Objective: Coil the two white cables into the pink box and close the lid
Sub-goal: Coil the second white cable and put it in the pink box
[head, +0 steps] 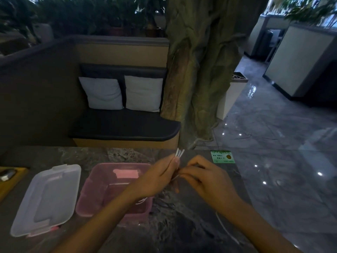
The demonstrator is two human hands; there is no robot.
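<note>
Dark marbled bench, far edge near the padded seat. On it, toward the near left corner, clear lid lying off and flat; just right of that, pink box open, a pale label at its far wall, a few white strands showing at its near right corner under the left wrist. Green card by the far right corner.

Above the box's right side, left hand raised, fingers closed around a folded bundle of white cable, loops poking out above the fist. Right hand touching it, fingers pinched narrow on a strand at the bundle's waist. Loose tail trailing down the bench toward the near right edge.

Likely mid-coil on one cable. To do well: keep the left grip firm but not crushing, feed slack in even loops of matching length, avoid twisting, gather the tail before lowering into the box. Lid last.
</note>
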